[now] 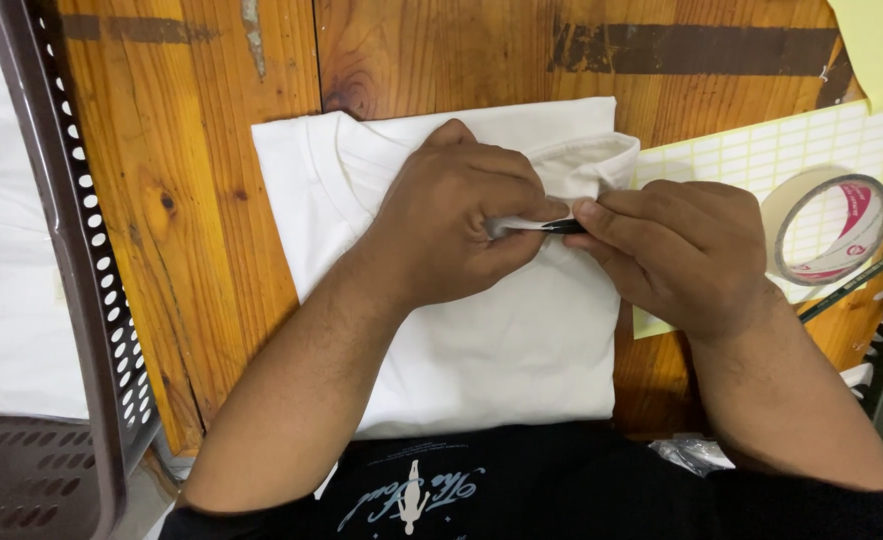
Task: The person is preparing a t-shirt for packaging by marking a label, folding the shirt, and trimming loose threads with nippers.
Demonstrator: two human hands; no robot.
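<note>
One folded white shirt (pixel 502 340), centred on the wooden worktop (pixel 212 250). Left hand (pixel 457 215) and right hand (pixel 677 255), fingers pinching one small dark tag (pixel 565 227) at its collar. One tape roll (pixel 830 228), one label sheet (pixel 752 160), one perforated tray (pixel 72 250).

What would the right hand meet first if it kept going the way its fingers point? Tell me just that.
The right hand points leftward at the left hand. Its fingertips already touch the small dark piece pinched at the white folded shirt; past that come the left hand's fingers.
</note>
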